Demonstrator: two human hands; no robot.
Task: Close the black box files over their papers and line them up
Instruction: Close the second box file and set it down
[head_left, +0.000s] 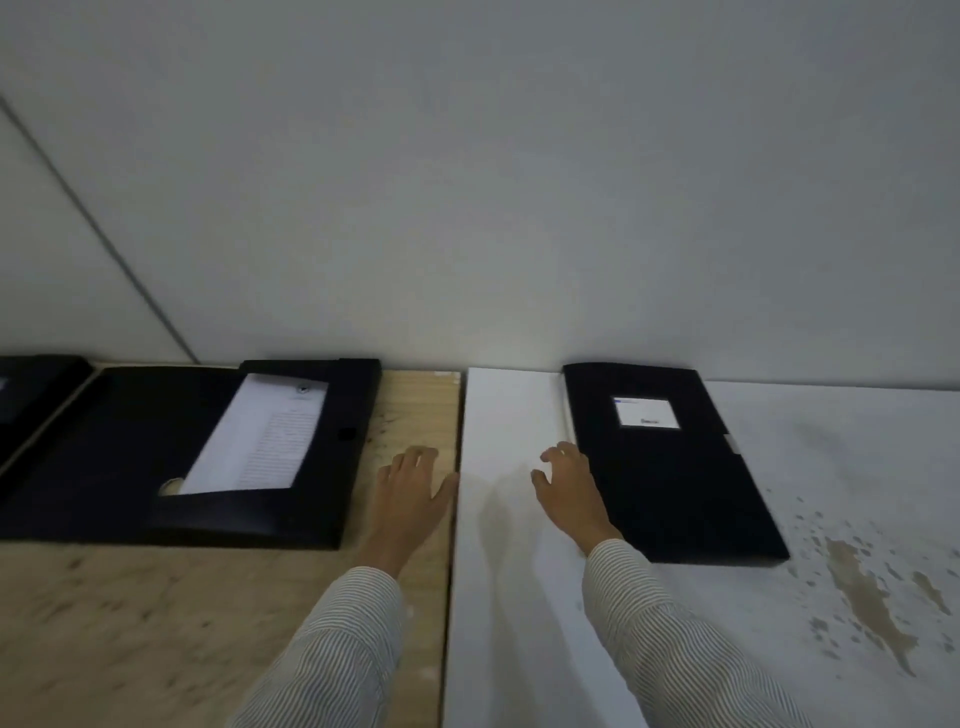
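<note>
My left hand (410, 488) lies flat and empty on the wooden surface (156, 623), the open box file (208, 452) with its papers (260, 436) just beyond its fingers (415, 454); my right hand (569, 488), fingers spread and gripping nothing, touches the closed box file's (675, 467) near edge; I'd fold the lid squarely, then nudge edges parallel.

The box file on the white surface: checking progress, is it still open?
No, the box file lies shut, its labelled lid flat, with the right hand at its left edge.

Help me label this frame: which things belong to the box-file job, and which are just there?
Job: open box file with papers; closed box file; third file at left edge; left hand; right hand.
Just there: wooden tabletop; stained white tabletop; wall.
</note>
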